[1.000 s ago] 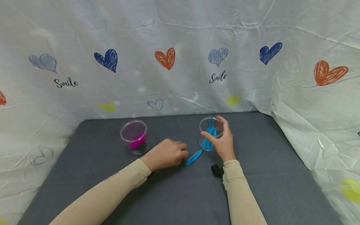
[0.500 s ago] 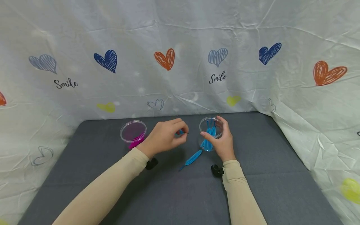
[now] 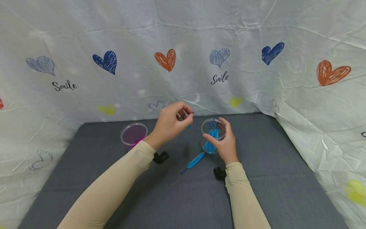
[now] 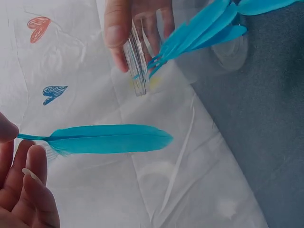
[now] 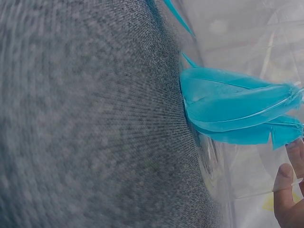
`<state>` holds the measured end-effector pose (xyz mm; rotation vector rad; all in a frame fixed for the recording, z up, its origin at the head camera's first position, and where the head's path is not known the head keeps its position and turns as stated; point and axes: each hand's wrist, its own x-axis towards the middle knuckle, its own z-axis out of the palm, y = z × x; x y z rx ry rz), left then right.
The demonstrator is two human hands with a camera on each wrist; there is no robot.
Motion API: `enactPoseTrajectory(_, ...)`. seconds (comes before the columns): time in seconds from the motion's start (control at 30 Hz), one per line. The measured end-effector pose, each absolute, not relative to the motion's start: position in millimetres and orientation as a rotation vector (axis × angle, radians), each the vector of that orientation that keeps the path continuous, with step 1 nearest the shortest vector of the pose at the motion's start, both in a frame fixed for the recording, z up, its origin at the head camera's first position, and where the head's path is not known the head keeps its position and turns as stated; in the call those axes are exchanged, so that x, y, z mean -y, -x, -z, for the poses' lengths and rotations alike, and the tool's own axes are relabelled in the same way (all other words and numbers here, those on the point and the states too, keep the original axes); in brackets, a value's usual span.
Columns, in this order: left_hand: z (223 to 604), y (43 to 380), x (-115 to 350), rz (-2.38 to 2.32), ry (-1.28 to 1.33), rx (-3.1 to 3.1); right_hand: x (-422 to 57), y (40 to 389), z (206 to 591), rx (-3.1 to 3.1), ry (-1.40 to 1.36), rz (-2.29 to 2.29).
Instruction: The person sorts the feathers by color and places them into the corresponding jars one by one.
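My left hand point(image 3: 172, 122) is raised above the table, pinching the thin quill end of a blue feather point(image 4: 109, 138) between thumb and fingertips. In the left wrist view that feather points toward the right, apart from the jar. A clear jar point(image 4: 137, 66) stands on the table, and my right hand point(image 3: 227, 144) grips it around the side near the rim. Inside the jar are several blue feathers point(image 4: 197, 35), quills up at the mouth. On the cloth just in front of the jar lies another blue feather point(image 3: 195, 160).
Left of my left hand stands a second clear jar point(image 3: 122, 135) with magenta feathers point(image 3: 136, 142) in it, partly hidden by the forearm. Dark grey cloth covers the table point(image 3: 183, 200). A white curtain point(image 3: 188, 31) printed with hearts hangs behind it.
My left hand has lifted from the table, up and slightly right, carrying a blue feather by its quill. The right hand keeps its hold on the jar.
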<state>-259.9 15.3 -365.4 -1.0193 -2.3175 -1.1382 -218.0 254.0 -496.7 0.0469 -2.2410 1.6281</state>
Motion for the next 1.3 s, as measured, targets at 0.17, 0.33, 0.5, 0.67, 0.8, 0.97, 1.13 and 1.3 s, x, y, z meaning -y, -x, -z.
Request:
enactPoseTrajectory(0.17, 364, 261, -24, 1.238, 0.944, 2.315, -255, 219, 496, 2.241, -0.042, -1.626)
enactPoseTrajectory(0.33, 363, 262, -34, 1.388, 0.840, 2.289, -255, 218, 495, 2.241, -0.035, -1.632)
enactPoseTrajectory(0.5, 362, 261, -44, 1.487, 0.803, 2.278, -254, 219, 496, 2.237, -0.033, -1.649)
enactPoseTrajectory(0.67, 363, 262, -56, 1.576, 0.774, 2.268, -254, 220, 496, 2.230, -0.030, -1.651)
enactPoseTrajectory(0.8, 370, 263, -67, 1.656, 0.755, 2.292, -255, 219, 495, 2.227, -0.028, -1.655)
enactPoseTrajectory(0.97, 381, 262, -77, 1.687, 0.751, 2.329, -254, 220, 495, 2.220, -0.035, -1.668)
enactPoseTrajectory(1.13, 391, 261, -84, 1.716, 0.772, 2.337, -255, 222, 497, 2.214, -0.050, -1.675)
enactPoseTrajectory(1.3, 399, 260, -89, 1.705, 0.787, 2.377, -256, 222, 496, 2.216, -0.054, -1.688)
